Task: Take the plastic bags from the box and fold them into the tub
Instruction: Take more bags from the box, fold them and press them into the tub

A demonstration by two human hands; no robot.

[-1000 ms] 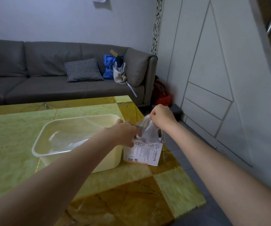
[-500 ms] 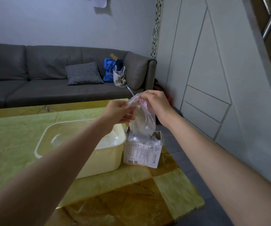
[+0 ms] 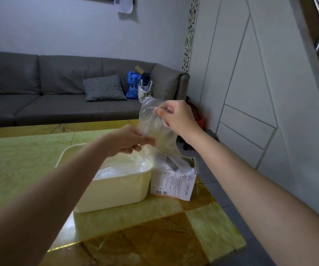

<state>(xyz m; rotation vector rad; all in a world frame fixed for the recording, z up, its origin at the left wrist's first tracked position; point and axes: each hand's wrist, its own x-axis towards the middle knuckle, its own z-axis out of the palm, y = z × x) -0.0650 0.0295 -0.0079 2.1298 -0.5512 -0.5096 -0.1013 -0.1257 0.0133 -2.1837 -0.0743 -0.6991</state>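
A clear plastic bag (image 3: 155,131) hangs in the air above the small white printed box (image 3: 172,186), its lower end still near the box's open top. My right hand (image 3: 178,117) pinches the bag's upper edge. Lower down, my left hand (image 3: 130,140) pinches the bag's left side. The cream plastic tub (image 3: 114,191) stands just left of the box, with clear plastic lying inside it. More plastic shows in the box's opening.
Tub and box stand on a green and amber marble-patterned table (image 3: 20,166) whose right edge and corner are close by. A grey sofa (image 3: 39,96) with a checked cushion (image 3: 104,88) and bags lies behind. White panelled wall to the right.
Both hands rose from the box's top, drawing the bag up and out. The right hand lifted higher and the bag now hangs stretched between the hands.
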